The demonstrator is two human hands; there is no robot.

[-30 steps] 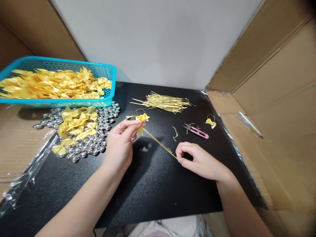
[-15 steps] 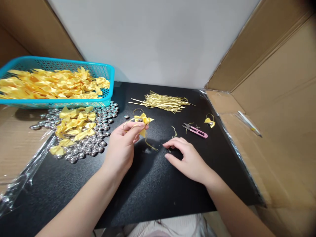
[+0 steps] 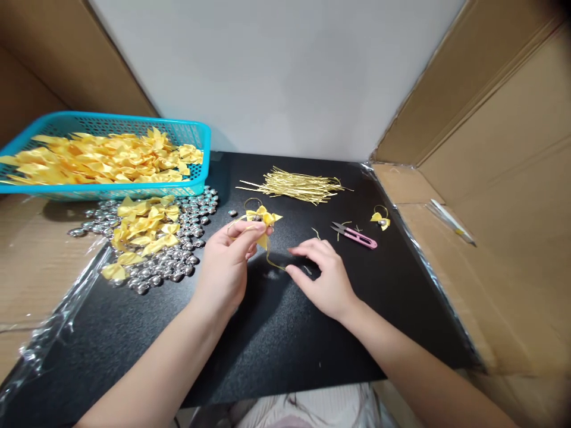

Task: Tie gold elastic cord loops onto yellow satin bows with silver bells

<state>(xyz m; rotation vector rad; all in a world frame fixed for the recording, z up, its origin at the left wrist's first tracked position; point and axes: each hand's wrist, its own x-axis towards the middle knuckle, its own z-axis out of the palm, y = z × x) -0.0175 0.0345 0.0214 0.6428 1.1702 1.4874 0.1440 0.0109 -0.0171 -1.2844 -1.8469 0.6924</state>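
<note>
My left hand [image 3: 226, 257] pinches a yellow ribbon bow [image 3: 270, 217] between thumb and fingertips. A small silver bead or bell [image 3: 257, 218] sits at the bow's middle, and a thin gold cord loop stands up behind it. From the bow a gold cord tail [image 3: 273, 263] hangs down toward the right. My right hand [image 3: 325, 278] is open over the table, thumb and forefinger apart. Its thumb tip is right by the cord's end; whether they touch I cannot tell. Pink thread snips [image 3: 359, 238] lie beyond the right hand.
A blue basket [image 3: 206, 160] of yellow bows stands back left. Before it, more bows [image 3: 147, 223] lie among silver beads or bells [image 3: 176, 267]. Gold cords [image 3: 297, 185] are bundled at the back. One beaded bow [image 3: 380, 221] and a white pen-like tool [image 3: 452, 221] lie right.
My right hand has moved left, bringing its thumb to the end of the cord tail. My left hand keeps hold of the bow. The whole view has shifted slightly.
</note>
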